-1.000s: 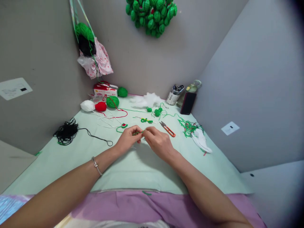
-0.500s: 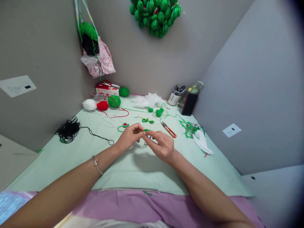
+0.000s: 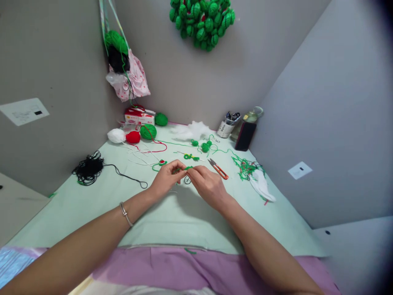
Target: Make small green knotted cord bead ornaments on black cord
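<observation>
While both forearms reach in over the pale green table cover [image 3: 184, 229], the left hand [image 3: 167, 177] and the right hand [image 3: 208, 183] meet near the middle, their fingertips pinched together on a small green yarn piece [image 3: 188, 168], most of which the fingers hide. Just below it, between the hands, hangs a thin dark loop of thread [image 3: 187, 180]. Beyond the hands, a crochet hook [image 3: 201, 159] lies among green yarn bits, and to its right are orange-handled snips [image 3: 221, 173], blades pointing to the far left. A small red and green piece [image 3: 162, 162] lies just beyond the left hand. Farther left sits a tangle of black yarn [image 3: 89, 168]; on the far side are white [image 3: 116, 135], red [image 3: 133, 137] and green yarn balls [image 3: 148, 132], with fluffy white stuffing [image 3: 193, 130] to their right.
</observation>
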Demonstrator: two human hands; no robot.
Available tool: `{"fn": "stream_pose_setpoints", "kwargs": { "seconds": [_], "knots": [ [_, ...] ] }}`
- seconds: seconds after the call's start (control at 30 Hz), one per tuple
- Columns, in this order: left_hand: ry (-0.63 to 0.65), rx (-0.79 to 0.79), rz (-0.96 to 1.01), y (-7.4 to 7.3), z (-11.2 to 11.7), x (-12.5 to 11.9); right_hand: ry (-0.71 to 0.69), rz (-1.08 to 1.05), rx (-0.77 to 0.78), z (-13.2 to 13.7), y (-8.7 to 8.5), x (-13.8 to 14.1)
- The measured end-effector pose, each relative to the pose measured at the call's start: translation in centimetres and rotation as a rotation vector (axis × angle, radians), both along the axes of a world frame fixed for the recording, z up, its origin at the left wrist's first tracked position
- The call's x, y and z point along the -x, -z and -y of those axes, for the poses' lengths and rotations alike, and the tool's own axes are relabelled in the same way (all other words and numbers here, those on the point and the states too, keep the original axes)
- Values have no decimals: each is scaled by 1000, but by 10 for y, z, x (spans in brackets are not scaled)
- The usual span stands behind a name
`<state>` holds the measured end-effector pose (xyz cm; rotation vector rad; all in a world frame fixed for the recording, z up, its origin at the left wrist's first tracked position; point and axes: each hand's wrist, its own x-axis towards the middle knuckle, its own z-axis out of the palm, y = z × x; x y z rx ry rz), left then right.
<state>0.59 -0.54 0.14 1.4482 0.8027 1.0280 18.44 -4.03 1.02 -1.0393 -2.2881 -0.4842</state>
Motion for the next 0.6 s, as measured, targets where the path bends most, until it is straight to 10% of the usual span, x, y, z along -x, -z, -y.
{"fn": "stream_pose_setpoints", "kwargs": {
  "seconds": [0.23,0.4,0.6],
  "knots": [
    [-36,-78,-39,4,5,-3,30,46,-41,0,1,1],
    [-59,-37,-46,12,-2,-4,-287,56,-146,18,-6,15],
    [-106,15,-60,7,-9,2,-384,-527,781,34,-34,14]
  ]
}}
